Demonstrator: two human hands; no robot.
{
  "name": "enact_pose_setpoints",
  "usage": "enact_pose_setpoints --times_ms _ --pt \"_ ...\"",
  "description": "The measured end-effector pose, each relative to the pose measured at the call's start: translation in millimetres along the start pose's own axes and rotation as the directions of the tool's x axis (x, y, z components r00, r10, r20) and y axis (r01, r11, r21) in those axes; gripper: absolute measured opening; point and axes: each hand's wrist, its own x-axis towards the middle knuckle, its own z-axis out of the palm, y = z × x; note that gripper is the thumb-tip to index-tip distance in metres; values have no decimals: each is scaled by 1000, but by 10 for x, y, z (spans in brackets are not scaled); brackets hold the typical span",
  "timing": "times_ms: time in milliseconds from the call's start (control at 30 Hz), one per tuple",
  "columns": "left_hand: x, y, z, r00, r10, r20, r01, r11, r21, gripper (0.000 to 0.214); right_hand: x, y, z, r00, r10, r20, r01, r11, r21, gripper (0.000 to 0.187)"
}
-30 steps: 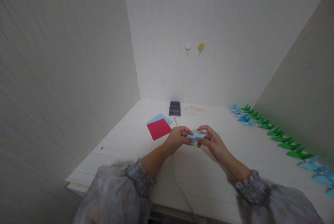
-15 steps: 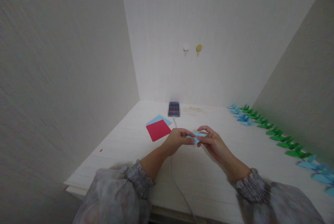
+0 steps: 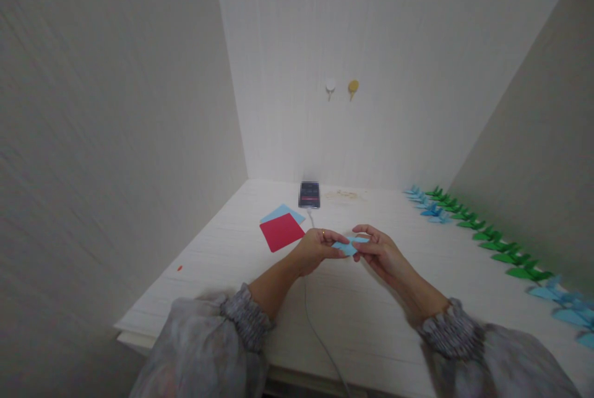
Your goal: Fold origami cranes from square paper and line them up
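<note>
Between my two hands is a small piece of folded light-blue paper (image 3: pixel 346 249), held above the white tabletop. My left hand (image 3: pixel 317 252), with a ring on one finger, pinches its left end between thumb and fingers. On the other end my right hand (image 3: pixel 378 249) grips with thumb and fingertips, its index finger curved above. Fingers cover parts of the paper, so its full shape is hidden. Left of my hands lies a red paper sheet (image 3: pixel 281 232), partly over a light-blue sheet (image 3: pixel 284 209).
A phone (image 3: pixel 309 194) with a cable (image 3: pixel 320 336) lies near the back wall. Rows of folded green paper pieces (image 3: pixel 489 235) and blue ones (image 3: pixel 573 316) line the right side. Two hooks, white (image 3: pixel 330 86) and gold (image 3: pixel 353 86), are on the wall. A small orange scrap (image 3: pixel 179 268) lies left.
Both hands stay in nearly the same place with the blue paper. My right fingers have shifted very slightly to the right, and a little more of the paper shows.
</note>
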Motion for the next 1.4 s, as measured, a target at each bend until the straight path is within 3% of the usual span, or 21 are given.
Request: enact_pose_setpoints --times_ms 233,467,667,767,867,933,1000,1067,1133,1200,1400 --pt "17 -27 -19 994 36 -102 -32 999 36 31 2 8 17 998 -62 18 64 988 -142 25" --pt "60 -95 -88 977 160 -144 -141 981 137 31 29 60 34 997 -76 3 73 946 -317 20" --pt "63 -119 -102 969 185 -167 -140 958 250 37 37 77 42 985 -170 22 152 801 -580 16" --pt "69 -120 -102 960 180 -214 -122 958 259 35 21 80 30 950 -310 43 251 670 -699 14" --pt "56 -89 -77 970 61 -235 -27 989 145 36 -19 51 27 870 -469 152 403 498 -768 10" --pt "34 -55 -50 984 -31 -177 30 1000 -4 39 -47 23 27 814 -528 244 496 411 -765 8" --pt "13 -21 -26 995 -49 -87 38 992 -124 35 -65 0 24 769 -561 307 559 355 -750 9" --pt "2 -3 -14 998 -45 -32 38 984 -173 24 -67 -11 14 742 -571 351 596 322 -736 11" --pt "5 -7 -18 997 -31 -69 19 985 -174 20 -57 -8 2 729 -563 390 621 304 -723 12" --pt "15 -24 -32 990 -15 -139 -7 988 -154 24 -41 2 -11 720 -550 424 641 291 -711 13" --pt "38 -40 -53 979 17 -202 -48 988 -149 36 -23 -5 -29 729 -533 430 635 289 -717 13"
